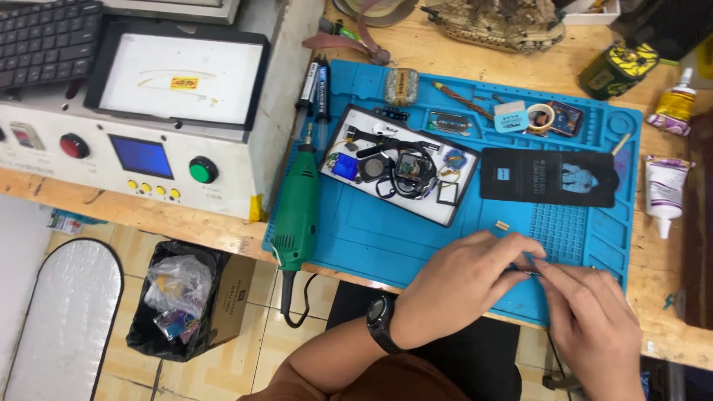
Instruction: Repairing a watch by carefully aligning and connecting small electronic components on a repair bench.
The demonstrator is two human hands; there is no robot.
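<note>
Head view looks down on a blue mat [386,238] laid on a wooden bench [668,297], where the left hand [464,286] and the right hand [590,327] meet at the mat's near edge. Both hands are closed together, fingertips pinching a small thin part [529,271] between them; it is too small and too covered to tell what it is, though a sliver of metal shows where the fingertips meet. A black watch [380,323] sits on the left wrist. Further back on the mat a white tray [445,212] holds a taken-apart device: a round black case with its innards showing, a small blue piece, loose rings and a square frame, all lying separate. That suggests the work is partway through, with the device opened and its pieces laid out, and nothing yet put back together. Right of the tray lies a dark card [546,177], and just near it a tiny tan bit [503,225]. A green rotary tool [298,204] rests along the mat's left edge, untouched, its cord hanging over the bench front. Left of that stands a white machine [223,186] with a blue screen and red and green buttons. Glue tubes [663,186] lie at the far right of the bench, well apart from the hands. On the floor below sits a box lined with a black bag [178,297].
</note>
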